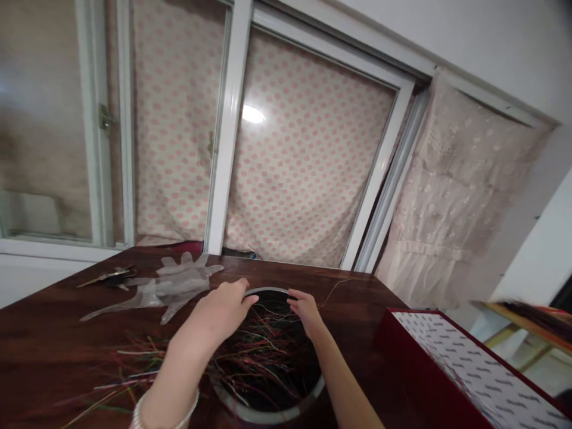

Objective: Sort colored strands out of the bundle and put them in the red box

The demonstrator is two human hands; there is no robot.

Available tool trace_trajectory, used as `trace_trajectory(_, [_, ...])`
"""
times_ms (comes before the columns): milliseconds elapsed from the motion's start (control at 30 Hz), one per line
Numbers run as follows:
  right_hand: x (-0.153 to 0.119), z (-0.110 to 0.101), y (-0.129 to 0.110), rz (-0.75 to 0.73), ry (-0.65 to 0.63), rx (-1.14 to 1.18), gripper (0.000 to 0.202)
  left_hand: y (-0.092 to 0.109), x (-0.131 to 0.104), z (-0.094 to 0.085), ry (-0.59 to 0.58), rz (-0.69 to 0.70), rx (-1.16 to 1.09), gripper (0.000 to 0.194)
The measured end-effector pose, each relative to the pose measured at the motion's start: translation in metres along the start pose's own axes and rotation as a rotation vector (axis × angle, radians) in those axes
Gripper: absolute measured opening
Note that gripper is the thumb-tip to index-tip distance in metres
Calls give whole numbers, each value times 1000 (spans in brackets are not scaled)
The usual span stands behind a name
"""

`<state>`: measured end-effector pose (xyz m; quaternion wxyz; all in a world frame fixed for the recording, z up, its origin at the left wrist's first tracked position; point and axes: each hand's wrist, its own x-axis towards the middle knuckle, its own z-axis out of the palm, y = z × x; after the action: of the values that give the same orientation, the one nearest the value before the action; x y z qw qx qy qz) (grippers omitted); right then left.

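A round dark tray (263,415) with a pale grey rim lies in front of me on the table. Many thin coloured strands (257,351), like fine wire or thread, are tangled in it, and some stick out past its left side. My left hand (230,304) is at the far left part of the rim, thumb and fingers apart. Opposite it, my right hand (306,307) reaches the far right part of the rim, also with finger and thumb apart. No held thing shows in either hand; whether the fingertips press on the rim is unclear.
Crumpled clear plastic gloves (179,280) lie on the dark wooden table (357,298) at the left, beside scissors (107,277). A red box (402,357) with a patterned white panel stands at the right. Behind the table are sliding windows with dotted curtains (308,149).
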<state>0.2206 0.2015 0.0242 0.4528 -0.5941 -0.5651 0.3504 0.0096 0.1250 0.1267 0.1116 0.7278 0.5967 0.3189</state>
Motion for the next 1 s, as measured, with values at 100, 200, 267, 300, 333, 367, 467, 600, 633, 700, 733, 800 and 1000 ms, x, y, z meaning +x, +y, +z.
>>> trace_trajectory(100, [-8,-12,-13,-68,-7,122,32,14,7,19,-75,-18,37,24])
trace_trajectory(200, [-16,-25,-31,-158,-38,209,32,31,13,42,-64,1,10,33])
trace_trajectory(267, [-24,-31,-44,-228,-64,226,33,38,17,57,-45,45,-65,39])
trace_trajectory(300, [-29,-33,-51,-269,-80,223,33,40,19,63,-29,65,-114,41])
trace_trajectory(333, [-35,-35,-59,-313,-100,214,32,41,22,67,-10,85,-168,41])
trace_trajectory(367, [-41,-37,-65,-356,-123,200,31,41,24,70,8,103,-228,41])
trace_trajectory(467, [-56,-42,-82,-445,-170,146,33,38,30,72,43,146,-432,38])
trace_trajectory(600, [-67,-49,-93,-470,-170,122,36,34,34,65,63,175,-649,25])
trace_trajectory(633, [-69,-51,-95,-470,-178,127,37,34,34,63,68,183,-683,22])
trace_trajectory(700, [-72,-54,-98,-469,-197,139,37,36,32,59,80,203,-733,16])
trace_trajectory(733, [-74,-56,-100,-471,-211,142,37,37,31,57,88,211,-749,14])
trace_trajectory(800, [-78,-59,-103,-481,-233,147,39,41,28,55,105,223,-766,11])
trace_trajectory(1000, [-90,-72,-111,-435,-230,176,36,46,22,37,180,226,-795,9])
